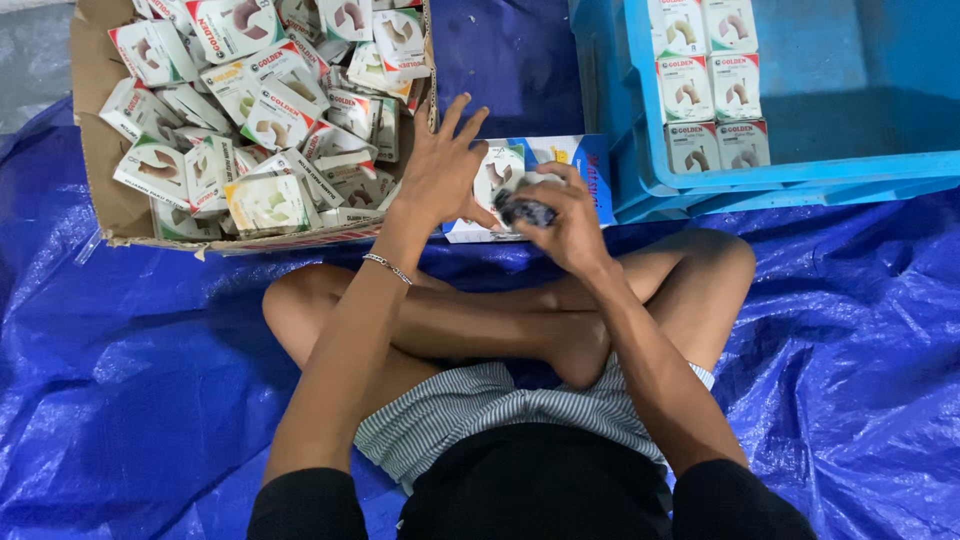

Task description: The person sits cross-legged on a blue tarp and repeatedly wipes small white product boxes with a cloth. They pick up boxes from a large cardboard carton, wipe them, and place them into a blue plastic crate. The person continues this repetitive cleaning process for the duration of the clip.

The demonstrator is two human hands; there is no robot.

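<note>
— What's in your hands?
— My right hand (565, 225) has its grip closed around a small dark object (524, 210); my left hand (440, 170) is spread open, touching nothing.
— Around them?
— Flat white-and-blue box (560, 160) beneath, cardboard carton (110, 190) left, blue crate (800, 175) right.

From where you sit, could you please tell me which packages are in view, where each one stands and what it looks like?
Small boxes: loose heap in the cardboard carton at upper left; white, red band, curved brownish picture.
Stacked boxes: tidy rows in the blue crate at upper right; same white and red look.
Flat pack: on the tarp behind the hands; white and blue.
Right hand: grips a small dark item.
Left hand: open, fingers spread.
</note>
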